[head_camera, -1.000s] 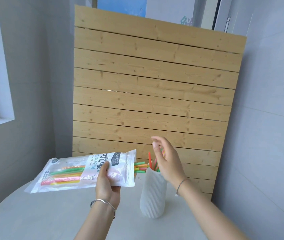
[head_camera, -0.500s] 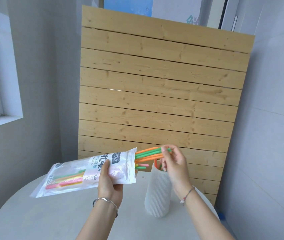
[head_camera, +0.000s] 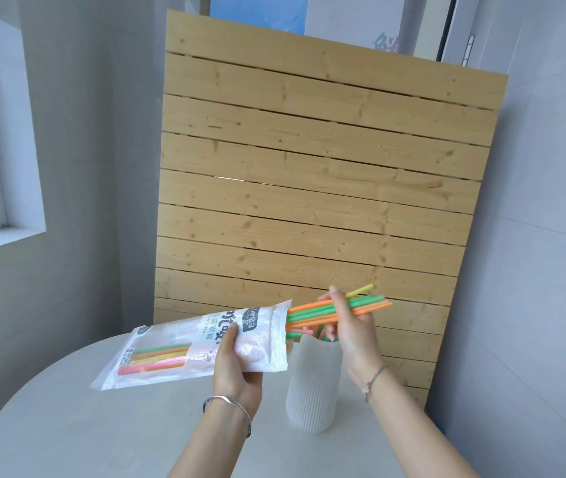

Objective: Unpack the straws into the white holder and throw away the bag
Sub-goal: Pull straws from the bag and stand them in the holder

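Pale grey walls and a slatted wooden panel (head_camera: 326, 188) fill the upper frame; a round grey counter (head_camera: 102, 426) occupies the lower part. The left hand (head_camera: 236, 367) clasps the bag (head_camera: 202, 343) near its open mouth, tilted so that end points toward the white holder (head_camera: 312, 384) standing at lower centre, apparently to shorten the transfer. The right hand (head_camera: 354, 326) pinches a bundle of straws (head_camera: 326, 310) above the holder, part still inside the bag. More straws remain at the bag's sealed end. Compared with half a second earlier, the bundle is drawn further out and a yellow straw now shows.
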`<act>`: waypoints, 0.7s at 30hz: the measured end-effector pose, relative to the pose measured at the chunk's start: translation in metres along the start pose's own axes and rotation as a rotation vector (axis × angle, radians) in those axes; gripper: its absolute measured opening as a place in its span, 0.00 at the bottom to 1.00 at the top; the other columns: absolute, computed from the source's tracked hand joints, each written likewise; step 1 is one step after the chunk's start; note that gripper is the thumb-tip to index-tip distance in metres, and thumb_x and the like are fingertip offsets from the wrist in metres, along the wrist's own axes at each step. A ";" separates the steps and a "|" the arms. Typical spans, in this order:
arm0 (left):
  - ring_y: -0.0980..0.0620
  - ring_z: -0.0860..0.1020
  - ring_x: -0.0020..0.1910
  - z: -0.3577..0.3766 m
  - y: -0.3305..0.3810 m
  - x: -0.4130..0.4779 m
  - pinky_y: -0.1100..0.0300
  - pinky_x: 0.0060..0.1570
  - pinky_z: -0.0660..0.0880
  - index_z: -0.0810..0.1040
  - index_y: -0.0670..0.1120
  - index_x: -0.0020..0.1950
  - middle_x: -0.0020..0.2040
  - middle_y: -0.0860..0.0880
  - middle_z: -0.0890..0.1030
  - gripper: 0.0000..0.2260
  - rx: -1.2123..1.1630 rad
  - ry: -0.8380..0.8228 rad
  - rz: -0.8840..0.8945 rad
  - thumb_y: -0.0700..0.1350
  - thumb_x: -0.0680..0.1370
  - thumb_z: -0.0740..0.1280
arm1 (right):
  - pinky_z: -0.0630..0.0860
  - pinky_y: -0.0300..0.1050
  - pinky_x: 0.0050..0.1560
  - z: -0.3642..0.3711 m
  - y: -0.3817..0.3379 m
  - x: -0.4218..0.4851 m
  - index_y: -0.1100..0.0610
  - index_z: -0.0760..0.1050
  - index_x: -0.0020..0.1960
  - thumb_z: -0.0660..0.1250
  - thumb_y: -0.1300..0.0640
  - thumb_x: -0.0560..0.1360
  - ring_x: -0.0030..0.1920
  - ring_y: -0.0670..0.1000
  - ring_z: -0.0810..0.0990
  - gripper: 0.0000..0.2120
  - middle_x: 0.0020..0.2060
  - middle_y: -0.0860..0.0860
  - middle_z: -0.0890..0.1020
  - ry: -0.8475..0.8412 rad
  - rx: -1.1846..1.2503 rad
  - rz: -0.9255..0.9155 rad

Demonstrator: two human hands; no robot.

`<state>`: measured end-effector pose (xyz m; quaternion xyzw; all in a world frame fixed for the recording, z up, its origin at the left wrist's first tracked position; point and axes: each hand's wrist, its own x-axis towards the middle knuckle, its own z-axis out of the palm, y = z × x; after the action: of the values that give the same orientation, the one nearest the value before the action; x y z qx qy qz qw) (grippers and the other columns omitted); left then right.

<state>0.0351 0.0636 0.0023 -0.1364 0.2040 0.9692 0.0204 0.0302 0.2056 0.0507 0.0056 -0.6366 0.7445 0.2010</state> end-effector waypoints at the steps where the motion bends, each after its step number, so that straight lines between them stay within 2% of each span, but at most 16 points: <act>1: 0.43 0.78 0.59 -0.001 0.004 0.001 0.44 0.64 0.72 0.76 0.44 0.60 0.58 0.43 0.80 0.12 -0.011 -0.002 0.011 0.46 0.78 0.65 | 0.60 0.34 0.19 -0.006 -0.005 0.005 0.57 0.75 0.32 0.64 0.55 0.77 0.18 0.46 0.67 0.15 0.25 0.54 0.75 0.057 0.033 -0.025; 3: 0.44 0.79 0.53 -0.002 0.008 0.004 0.46 0.59 0.77 0.76 0.44 0.56 0.55 0.44 0.80 0.09 -0.015 0.000 0.027 0.45 0.78 0.64 | 0.58 0.34 0.17 -0.016 -0.012 0.012 0.58 0.74 0.31 0.64 0.56 0.76 0.20 0.52 0.68 0.15 0.22 0.54 0.75 0.122 0.147 -0.041; 6: 0.47 0.78 0.49 -0.002 0.006 0.003 0.46 0.64 0.72 0.75 0.45 0.56 0.51 0.46 0.80 0.08 -0.001 -0.001 0.017 0.44 0.78 0.64 | 0.57 0.34 0.17 -0.017 -0.014 0.016 0.56 0.75 0.30 0.67 0.57 0.74 0.19 0.49 0.67 0.14 0.21 0.52 0.71 0.119 0.289 -0.004; 9: 0.49 0.83 0.37 0.003 -0.004 -0.002 0.50 0.52 0.77 0.78 0.44 0.49 0.37 0.48 0.85 0.05 0.042 -0.013 -0.027 0.44 0.78 0.64 | 0.60 0.34 0.18 -0.006 -0.006 0.010 0.58 0.77 0.34 0.67 0.56 0.74 0.17 0.45 0.65 0.12 0.23 0.51 0.75 0.007 0.152 0.057; 11: 0.49 0.82 0.38 0.006 -0.010 -0.005 0.52 0.52 0.76 0.79 0.44 0.46 0.33 0.49 0.85 0.06 0.043 -0.023 -0.054 0.44 0.78 0.64 | 0.63 0.34 0.19 0.000 -0.003 0.005 0.58 0.77 0.34 0.65 0.55 0.75 0.17 0.45 0.67 0.13 0.20 0.48 0.75 -0.068 -0.009 0.073; 13: 0.48 0.80 0.42 0.008 -0.013 -0.007 0.51 0.55 0.75 0.78 0.44 0.47 0.34 0.48 0.85 0.05 0.050 -0.020 -0.057 0.44 0.78 0.64 | 0.65 0.33 0.19 0.002 -0.003 0.004 0.59 0.77 0.34 0.64 0.56 0.76 0.17 0.44 0.70 0.14 0.20 0.48 0.76 -0.099 -0.066 0.053; 16: 0.47 0.79 0.48 0.006 -0.010 -0.003 0.47 0.64 0.72 0.77 0.45 0.53 0.46 0.46 0.82 0.06 0.047 0.012 -0.046 0.44 0.78 0.65 | 0.68 0.35 0.20 -0.004 -0.013 0.008 0.58 0.75 0.30 0.62 0.57 0.77 0.18 0.45 0.71 0.17 0.21 0.49 0.77 -0.025 -0.080 -0.052; 19: 0.50 0.78 0.43 0.002 -0.003 0.002 0.51 0.59 0.74 0.76 0.46 0.54 0.45 0.48 0.80 0.06 0.055 0.082 -0.011 0.44 0.77 0.66 | 0.66 0.38 0.20 -0.017 -0.031 0.021 0.58 0.72 0.28 0.61 0.57 0.78 0.18 0.46 0.71 0.20 0.23 0.52 0.74 0.110 -0.090 -0.177; 21: 0.51 0.78 0.42 -0.001 0.002 0.005 0.54 0.57 0.74 0.75 0.46 0.55 0.48 0.47 0.80 0.08 0.046 0.112 0.010 0.44 0.77 0.66 | 0.65 0.36 0.18 -0.026 -0.045 0.031 0.58 0.72 0.27 0.61 0.57 0.78 0.17 0.46 0.68 0.20 0.21 0.51 0.72 0.159 -0.098 -0.250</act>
<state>0.0306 0.0611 0.0005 -0.1891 0.2279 0.9551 0.0073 0.0223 0.2439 0.0966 0.0159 -0.6486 0.6797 0.3421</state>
